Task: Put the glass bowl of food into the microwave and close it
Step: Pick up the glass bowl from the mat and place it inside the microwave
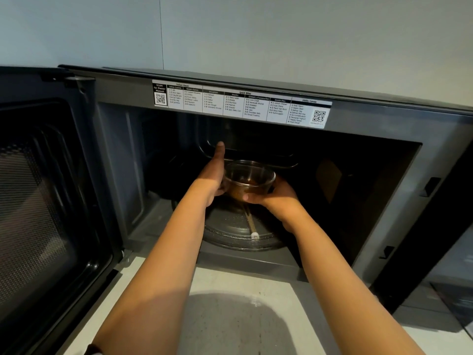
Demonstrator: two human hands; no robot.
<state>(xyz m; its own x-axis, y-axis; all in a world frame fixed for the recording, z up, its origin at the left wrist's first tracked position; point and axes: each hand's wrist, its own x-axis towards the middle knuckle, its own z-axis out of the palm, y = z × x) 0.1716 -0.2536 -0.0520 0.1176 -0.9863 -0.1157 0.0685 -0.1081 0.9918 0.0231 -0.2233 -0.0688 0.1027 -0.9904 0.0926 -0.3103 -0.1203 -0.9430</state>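
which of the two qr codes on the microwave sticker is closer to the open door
The QR code at the left end of the sticker, under the owner's manual text. It sits nearest the open door; the other QR code is at the far right end.

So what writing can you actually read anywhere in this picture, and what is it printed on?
All the writing sits on one white sticker along the top of the microwave's opening.
"SCAN for Owner Manual", above the left QR code.
"Child's Favourite", a column heading.
"Utility Corner", a heading, blurred and not certain.
The other headings and the numbered menu lists are too small to read.
A second QR code sits at the right end.
Nothing else carries text.
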